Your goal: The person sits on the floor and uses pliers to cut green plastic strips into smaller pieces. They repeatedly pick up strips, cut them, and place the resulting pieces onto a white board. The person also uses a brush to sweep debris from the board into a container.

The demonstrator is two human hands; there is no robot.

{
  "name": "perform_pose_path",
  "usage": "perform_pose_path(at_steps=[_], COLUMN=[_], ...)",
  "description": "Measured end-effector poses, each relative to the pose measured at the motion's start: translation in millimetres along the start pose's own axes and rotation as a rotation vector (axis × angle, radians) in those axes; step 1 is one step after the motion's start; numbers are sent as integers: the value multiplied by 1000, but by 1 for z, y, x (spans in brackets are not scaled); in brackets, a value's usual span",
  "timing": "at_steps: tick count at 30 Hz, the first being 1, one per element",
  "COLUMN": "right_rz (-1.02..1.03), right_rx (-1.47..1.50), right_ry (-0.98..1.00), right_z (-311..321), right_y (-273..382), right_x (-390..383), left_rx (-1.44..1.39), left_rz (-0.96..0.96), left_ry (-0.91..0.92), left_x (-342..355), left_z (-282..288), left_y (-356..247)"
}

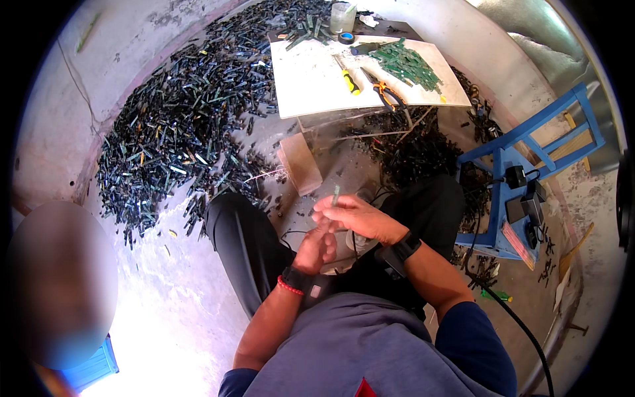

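Observation:
Above my lap, in front of my knees, both hands are together. My right hand (357,217) is closed, with a narrow green strip (336,193) standing up from its fingers; it looks like a small piece of circuit board. Just below, my left hand (313,250) has its fingers curled up against the right one. What they hold, if anything, is hidden. Beyond the hands is a low white-topped table (301,86). On it lie a heap of green strips (409,65), a yellow-handled screwdriver (349,81) and orange-and-black pliers (385,91).
A large heap of dark strips (172,139) covers the floor at left. A cup (342,18) and a tape roll (346,38) stand at the table's back. Plugs and adapters sit on a blue chair (503,185) at right; a black cable (516,324) runs beside me.

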State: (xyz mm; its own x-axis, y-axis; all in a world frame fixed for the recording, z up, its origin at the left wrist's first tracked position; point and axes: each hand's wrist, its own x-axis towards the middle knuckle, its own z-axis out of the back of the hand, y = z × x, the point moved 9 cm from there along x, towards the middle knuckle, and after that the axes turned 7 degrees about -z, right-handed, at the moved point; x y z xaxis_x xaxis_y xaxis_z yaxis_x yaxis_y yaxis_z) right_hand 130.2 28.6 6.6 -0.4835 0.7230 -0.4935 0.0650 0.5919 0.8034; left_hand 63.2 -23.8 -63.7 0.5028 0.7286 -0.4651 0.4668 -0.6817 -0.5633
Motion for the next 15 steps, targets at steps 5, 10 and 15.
perform_pose_path(at_steps=[5,10,15], right_rz=[-15,0,28], right_rx=[-247,-258,-185], right_ry=[-66,-118,-96], right_z=[2,4,5], right_y=[5,6,2], right_x=[-2,-3,3], left_rx=[-5,-6,-17], left_rz=[4,5,-6], left_ry=[17,0,1], left_x=[0,-2,0], left_z=[-4,-6,-4], left_y=[1,0,-2])
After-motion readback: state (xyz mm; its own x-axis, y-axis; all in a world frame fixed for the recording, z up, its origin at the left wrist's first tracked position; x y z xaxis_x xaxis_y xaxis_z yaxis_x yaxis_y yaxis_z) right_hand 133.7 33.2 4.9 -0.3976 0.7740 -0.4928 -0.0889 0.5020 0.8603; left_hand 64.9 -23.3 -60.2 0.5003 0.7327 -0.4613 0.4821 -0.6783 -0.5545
